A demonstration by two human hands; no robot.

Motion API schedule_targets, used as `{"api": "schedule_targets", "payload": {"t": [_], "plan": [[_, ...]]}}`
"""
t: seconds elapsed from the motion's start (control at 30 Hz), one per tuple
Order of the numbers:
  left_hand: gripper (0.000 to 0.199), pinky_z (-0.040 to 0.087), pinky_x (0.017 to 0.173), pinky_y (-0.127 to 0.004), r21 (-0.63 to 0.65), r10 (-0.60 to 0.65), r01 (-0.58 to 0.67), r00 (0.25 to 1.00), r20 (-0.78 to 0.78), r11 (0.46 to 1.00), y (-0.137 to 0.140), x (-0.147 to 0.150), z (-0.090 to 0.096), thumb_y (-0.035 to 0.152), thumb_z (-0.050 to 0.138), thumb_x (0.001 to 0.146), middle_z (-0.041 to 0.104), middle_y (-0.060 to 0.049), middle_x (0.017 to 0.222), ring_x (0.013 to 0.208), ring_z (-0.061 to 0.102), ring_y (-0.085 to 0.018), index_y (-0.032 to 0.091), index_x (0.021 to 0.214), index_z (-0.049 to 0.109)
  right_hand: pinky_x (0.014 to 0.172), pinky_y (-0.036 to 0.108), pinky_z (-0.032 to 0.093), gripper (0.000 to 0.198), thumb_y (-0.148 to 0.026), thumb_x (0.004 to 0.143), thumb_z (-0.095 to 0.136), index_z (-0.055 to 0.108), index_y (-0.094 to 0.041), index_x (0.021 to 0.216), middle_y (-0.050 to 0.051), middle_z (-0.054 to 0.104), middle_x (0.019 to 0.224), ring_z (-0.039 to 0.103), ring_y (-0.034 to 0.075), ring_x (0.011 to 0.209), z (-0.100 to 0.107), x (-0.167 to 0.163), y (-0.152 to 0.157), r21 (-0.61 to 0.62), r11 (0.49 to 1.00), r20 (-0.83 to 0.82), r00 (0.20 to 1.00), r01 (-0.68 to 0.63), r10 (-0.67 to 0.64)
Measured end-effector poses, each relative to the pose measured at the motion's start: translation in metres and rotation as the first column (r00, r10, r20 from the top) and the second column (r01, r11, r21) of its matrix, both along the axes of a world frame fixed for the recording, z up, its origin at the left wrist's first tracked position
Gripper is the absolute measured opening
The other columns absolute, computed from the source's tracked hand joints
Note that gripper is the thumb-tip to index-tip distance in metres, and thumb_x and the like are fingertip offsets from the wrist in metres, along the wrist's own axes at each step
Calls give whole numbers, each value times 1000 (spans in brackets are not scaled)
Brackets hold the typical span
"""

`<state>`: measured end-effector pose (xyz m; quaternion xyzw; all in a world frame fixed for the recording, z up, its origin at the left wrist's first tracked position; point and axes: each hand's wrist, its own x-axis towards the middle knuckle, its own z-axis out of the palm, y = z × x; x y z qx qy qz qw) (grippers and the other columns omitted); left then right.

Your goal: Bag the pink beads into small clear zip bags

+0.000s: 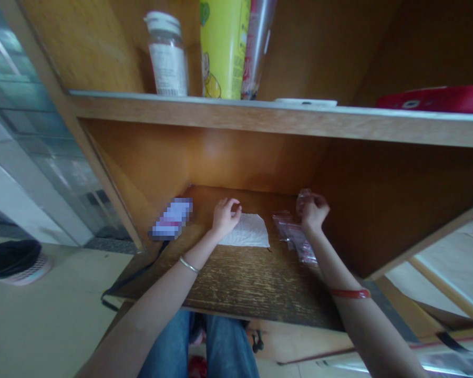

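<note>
My left hand (225,219) is above the left part of a white sheet of paper or tissue (250,231) lying on the wooden desktop. Its thumb and index finger curve together in a pinch; anything between the tips is too small to make out. Farther right, my right hand (315,211) is closed on a small clear plastic bag (302,199), raised near the back of the compartment. Several flat clear zip bags (294,234) lie on the desk just below and left of that hand, partly overlapping. Contents of the held bag cannot be told.
A phone with a blurred screen (172,218) leans at the left, a dark strap (142,270) beside it. On the shelf above stand a white-capped bottle (168,60), a yellow canister (224,50) and a red item (437,98). A bin (18,262) stands on the floor.
</note>
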<state>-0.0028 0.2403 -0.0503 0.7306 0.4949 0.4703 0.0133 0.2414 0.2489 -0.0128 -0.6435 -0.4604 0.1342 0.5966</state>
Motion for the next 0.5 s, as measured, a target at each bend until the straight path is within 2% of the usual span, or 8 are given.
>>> {"api": "schedule_targets", "payload": {"t": [0.07,0.13,0.23,0.27,0.37,0.5], "plan": [[20,42,93,-36,43,-59,61,997,-56,997,-9,6,5,27,51,86,65,-5,104,101,57,-20,21,103,60,59,27,50,32,-36,87,39,55,-12,102,10,65,83,63,17,69,-10,-26,-6,97,995,-113,993,-5,16],[25,41,96,-37,62,-146,153,984,-103,986,-15,10,9,28,52,86,64,-4,113,106,56,-20,22,110,58,72,28,51,27,-37,82,49,58,-14,91,10,66,89,63,17,79,-21,-53,-15,218,964,-63,983,-153,170],[36,39,100,-37,58,-258,269,955,-145,961,-19,13,10,26,56,83,60,-3,124,112,54,-19,24,119,54,76,29,50,28,-40,79,54,59,-15,90,9,68,90,64,17,81,-35,-86,-24,210,889,-37,905,-407,423],[38,39,100,-36,56,-274,284,951,-141,957,-19,13,10,25,57,83,59,-3,125,112,54,-19,24,121,53,76,30,50,28,-40,79,54,59,-15,92,9,68,91,64,17,81,-38,-93,-25,211,865,-48,879,-456,475],[39,42,96,-35,49,-248,255,961,-123,966,-16,11,8,23,57,83,62,-4,121,108,56,-19,23,121,54,79,30,50,28,-37,79,53,59,-16,97,9,69,94,65,17,84,-43,-102,-22,219,818,-62,829,-531,555],[34,44,90,-37,24,-174,181,969,-173,983,-13,10,6,21,54,84,65,-3,116,103,58,-20,23,117,58,77,31,49,22,-36,78,55,59,-17,88,8,68,89,65,18,80,-48,-100,-18,204,832,-22,847,-517,531]]}}
